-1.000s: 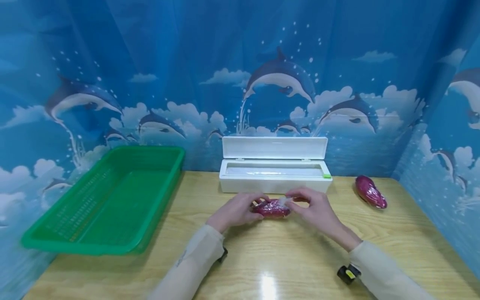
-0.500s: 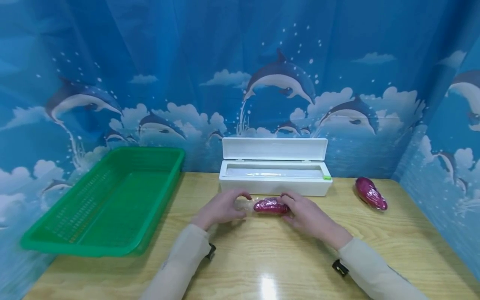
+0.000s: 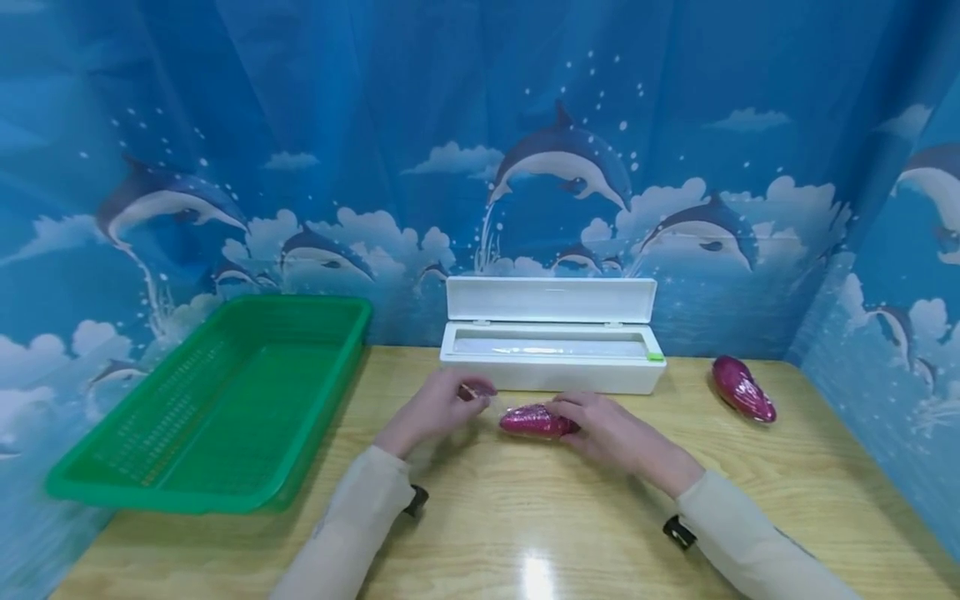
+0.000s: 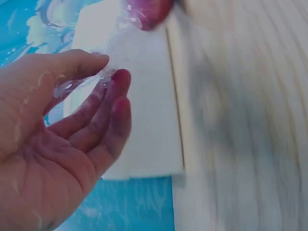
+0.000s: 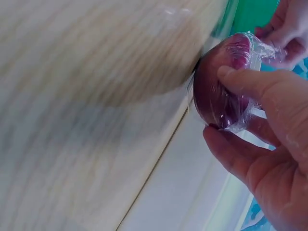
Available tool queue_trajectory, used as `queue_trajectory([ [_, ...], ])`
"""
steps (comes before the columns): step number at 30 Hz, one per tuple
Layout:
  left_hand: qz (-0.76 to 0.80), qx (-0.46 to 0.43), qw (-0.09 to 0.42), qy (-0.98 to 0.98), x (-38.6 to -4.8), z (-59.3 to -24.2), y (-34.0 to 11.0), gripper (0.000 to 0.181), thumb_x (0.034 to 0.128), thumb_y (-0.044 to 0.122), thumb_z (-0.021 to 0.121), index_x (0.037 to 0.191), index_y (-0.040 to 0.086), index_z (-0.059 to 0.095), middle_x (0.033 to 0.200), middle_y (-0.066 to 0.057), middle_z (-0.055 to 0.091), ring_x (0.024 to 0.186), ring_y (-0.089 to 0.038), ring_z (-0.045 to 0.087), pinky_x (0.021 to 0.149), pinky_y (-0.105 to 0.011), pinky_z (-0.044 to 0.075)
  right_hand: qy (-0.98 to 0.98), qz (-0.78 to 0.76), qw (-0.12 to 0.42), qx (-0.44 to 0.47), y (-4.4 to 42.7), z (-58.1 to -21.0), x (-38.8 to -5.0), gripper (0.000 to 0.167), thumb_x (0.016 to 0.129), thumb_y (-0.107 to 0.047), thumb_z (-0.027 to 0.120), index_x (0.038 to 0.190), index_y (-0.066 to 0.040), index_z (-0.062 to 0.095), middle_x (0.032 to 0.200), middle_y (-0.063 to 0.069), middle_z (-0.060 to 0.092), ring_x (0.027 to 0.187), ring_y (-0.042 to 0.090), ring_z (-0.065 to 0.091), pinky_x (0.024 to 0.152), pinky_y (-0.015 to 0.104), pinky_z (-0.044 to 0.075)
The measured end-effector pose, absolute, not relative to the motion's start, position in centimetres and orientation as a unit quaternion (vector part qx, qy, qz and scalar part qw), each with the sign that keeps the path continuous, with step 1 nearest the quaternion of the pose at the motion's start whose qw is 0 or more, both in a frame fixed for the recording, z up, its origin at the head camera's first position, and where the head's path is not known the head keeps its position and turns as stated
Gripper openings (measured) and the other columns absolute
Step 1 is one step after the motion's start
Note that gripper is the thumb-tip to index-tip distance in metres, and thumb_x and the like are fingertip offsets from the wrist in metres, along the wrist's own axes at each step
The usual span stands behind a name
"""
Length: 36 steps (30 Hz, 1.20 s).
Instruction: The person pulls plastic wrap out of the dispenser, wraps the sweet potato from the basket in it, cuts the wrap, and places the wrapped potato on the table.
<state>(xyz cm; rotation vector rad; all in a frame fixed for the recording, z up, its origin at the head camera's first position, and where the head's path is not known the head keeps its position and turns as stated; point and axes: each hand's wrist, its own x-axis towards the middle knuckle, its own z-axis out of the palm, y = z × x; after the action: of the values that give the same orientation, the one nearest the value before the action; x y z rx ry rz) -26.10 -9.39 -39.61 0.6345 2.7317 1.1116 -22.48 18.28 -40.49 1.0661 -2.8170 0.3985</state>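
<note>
An oblong, glossy purple-red vegetable (image 3: 534, 422) lies on the table in front of the white box, with clear cling film (image 5: 255, 45) around it. My right hand (image 3: 611, 433) grips its right part, thumb on the near side and fingers on the far side, as the right wrist view also shows. At its left end, my left hand (image 3: 438, 408) pinches the loose tail of film between thumb and fingertips. In the left wrist view the stretched film (image 4: 113, 45) runs from those fingers to the vegetable (image 4: 149, 12). Its exact kind is not plain.
Behind the hands stands a white cling film box (image 3: 551, 371) with its lid raised and a roll inside. A green plastic basket (image 3: 300, 467) sits at the left. Another film-wrapped purple-red vegetable (image 3: 741, 390) lies at the right. A dolphin-print curtain (image 3: 420, 83) hangs behind the table.
My right hand has moved from the film at the right end onto the vegetable itself. My left hand has left the vegetable, shifted left and taken hold of the film tail.
</note>
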Motion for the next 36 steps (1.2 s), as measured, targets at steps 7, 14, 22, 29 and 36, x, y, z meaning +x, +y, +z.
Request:
queue_trajectory([
  [7, 0.403, 0.227, 0.067, 0.884, -25.5, -39.6, -6.9, 0.018, 0.0917, 0.014, 0.075, 0.108, 0.007, 0.069, 0.109, -0.01, 0.073, 0.096, -0.018, 0.072, 0.084, -0.028, 0.061, -0.911, 0.149, 0.036, 0.382, 17.7, -40.5, -21.7, 0.054, 0.09, -0.011, 0.075, 0.141, -0.008, 0.06, 0.138, 0.017, 0.064, 0.122, 0.035, 0.064, 0.101, 0.049, 0.056],
  [14, 0.321, 0.268, 0.073, 0.906, -25.2, -40.0, -5.8, 0.011, 0.0941, 0.017, 0.074, 0.104, 0.017, 0.079, 0.109, 0.0, 0.078, 0.101, -0.013, 0.071, 0.091, -0.029, 0.058, -0.914, 0.242, -0.005, 0.327, 17.7, -41.0, -21.9, 0.055, 0.093, -0.017, 0.073, 0.141, -0.001, 0.052, 0.127, 0.014, 0.068, 0.112, 0.023, 0.066, 0.097, 0.04, 0.058],
  [22, 0.301, 0.268, 0.088, 0.911, -24.8, -39.8, -6.0, 0.013, 0.0938, 0.017, 0.074, 0.106, 0.019, 0.08, 0.106, 0.003, 0.079, 0.101, -0.013, 0.07, 0.091, -0.028, 0.057, -0.888, 0.33, -0.042, 0.319, 18.4, -41.2, -21.7, 0.032, 0.095, -0.022, 0.071, 0.122, -0.005, 0.065, 0.112, 0.01, 0.074, 0.096, 0.015, 0.071, 0.081, 0.022, 0.059],
  [29, 0.301, 0.263, 0.066, 0.914, -24.7, -40.2, -5.9, 0.022, 0.0954, 0.023, 0.072, 0.115, 0.016, 0.077, 0.114, -0.001, 0.078, 0.107, -0.017, 0.071, 0.096, -0.033, 0.057, -0.89, 0.305, -0.005, 0.338, 18.7, -41.1, -22.0, 0.032, 0.096, -0.021, 0.069, 0.121, 0.0, 0.068, 0.114, 0.015, 0.074, 0.098, 0.022, 0.072, 0.085, 0.033, 0.062],
  [36, 0.269, 0.272, 0.06, 0.922, -23.9, -39.7, -6.2, 0.038, 0.0954, 0.023, 0.073, 0.132, 0.015, 0.068, 0.132, -0.002, 0.071, 0.122, -0.02, 0.066, 0.106, -0.04, 0.054, -0.896, 0.339, -0.039, 0.284, 19.4, -42.0, -22.5, 0.035, 0.099, -0.025, 0.066, 0.124, 0.0, 0.068, 0.113, 0.015, 0.075, 0.095, 0.019, 0.072, 0.08, 0.024, 0.06],
])
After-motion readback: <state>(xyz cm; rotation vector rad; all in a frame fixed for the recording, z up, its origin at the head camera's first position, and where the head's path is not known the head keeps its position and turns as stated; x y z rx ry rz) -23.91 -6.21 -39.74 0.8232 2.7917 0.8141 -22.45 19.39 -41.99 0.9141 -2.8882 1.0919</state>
